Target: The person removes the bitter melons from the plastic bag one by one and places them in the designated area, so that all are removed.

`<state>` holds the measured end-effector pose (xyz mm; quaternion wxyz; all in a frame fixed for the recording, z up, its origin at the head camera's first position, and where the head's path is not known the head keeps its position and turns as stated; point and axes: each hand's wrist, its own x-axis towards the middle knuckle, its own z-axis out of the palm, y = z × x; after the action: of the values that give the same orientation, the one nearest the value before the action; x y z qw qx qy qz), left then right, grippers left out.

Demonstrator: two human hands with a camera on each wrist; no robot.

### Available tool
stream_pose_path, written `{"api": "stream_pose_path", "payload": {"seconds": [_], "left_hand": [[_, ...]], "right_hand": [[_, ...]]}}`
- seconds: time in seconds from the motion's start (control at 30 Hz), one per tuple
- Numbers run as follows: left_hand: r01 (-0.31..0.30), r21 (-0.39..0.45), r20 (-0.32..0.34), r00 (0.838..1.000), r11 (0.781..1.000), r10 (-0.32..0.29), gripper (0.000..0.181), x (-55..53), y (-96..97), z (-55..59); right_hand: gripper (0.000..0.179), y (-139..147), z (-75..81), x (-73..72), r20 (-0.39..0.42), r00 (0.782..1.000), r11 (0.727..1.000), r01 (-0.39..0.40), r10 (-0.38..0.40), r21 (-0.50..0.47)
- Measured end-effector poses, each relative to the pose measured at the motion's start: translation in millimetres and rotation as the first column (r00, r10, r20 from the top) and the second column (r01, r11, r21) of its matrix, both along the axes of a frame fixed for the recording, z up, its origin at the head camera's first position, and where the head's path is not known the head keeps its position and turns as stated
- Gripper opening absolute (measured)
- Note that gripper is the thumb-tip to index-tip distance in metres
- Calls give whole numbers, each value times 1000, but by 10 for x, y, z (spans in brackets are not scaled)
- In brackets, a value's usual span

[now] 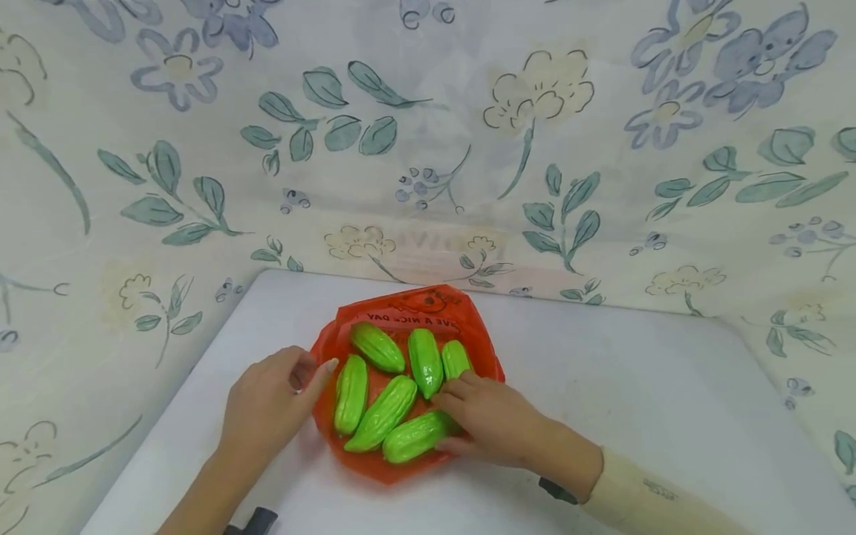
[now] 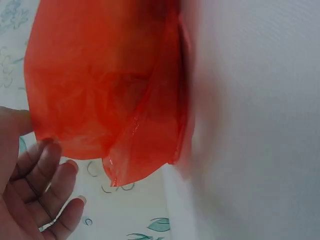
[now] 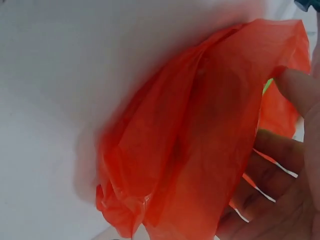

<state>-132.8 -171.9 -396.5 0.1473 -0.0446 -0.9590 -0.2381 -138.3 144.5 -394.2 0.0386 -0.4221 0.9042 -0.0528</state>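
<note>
Several bright green, ridged bitter gourds [image 1: 381,414] lie in the spread mouth of a red plastic bag [image 1: 374,469] on the table. At the bag's left rim is my left hand [image 1: 270,397]. It pinches the edge, with the thumb inside and the fingers [image 2: 47,192] outside, as the left wrist view shows. My right hand [image 1: 491,416] reaches over the right rim into the bag. Its fingers and thumb lie on either side of the right end of the lower gourd [image 1: 411,440]. In the right wrist view, the bag wall hides the right fingertips.
The bag stands on a white table [image 1: 615,394] that extends to the right. Floral cloth [image 1: 428,141] rises behind the table and along its sides. Dark straps [image 1: 259,521] show at the wrists.
</note>
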Motion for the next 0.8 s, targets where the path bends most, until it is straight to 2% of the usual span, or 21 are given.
{"api": "stream_pose_path", "payload": {"seconds": [0.3, 0.57, 0.8], "left_hand": [[40, -4, -121, 992, 999, -40, 17, 4, -25, -39], [42, 16, -66, 997, 999, -41, 18, 21, -51, -20], [65, 46, -69, 996, 997, -62, 17, 6, -86, -19]], "right_hand": [[48, -47, -79, 17, -38, 999, 998, -22, 24, 55], [45, -71, -110, 23, -81, 996, 998, -34, 39, 54], [46, -63, -138, 18, -89, 996, 998, -25, 30, 49]]}}
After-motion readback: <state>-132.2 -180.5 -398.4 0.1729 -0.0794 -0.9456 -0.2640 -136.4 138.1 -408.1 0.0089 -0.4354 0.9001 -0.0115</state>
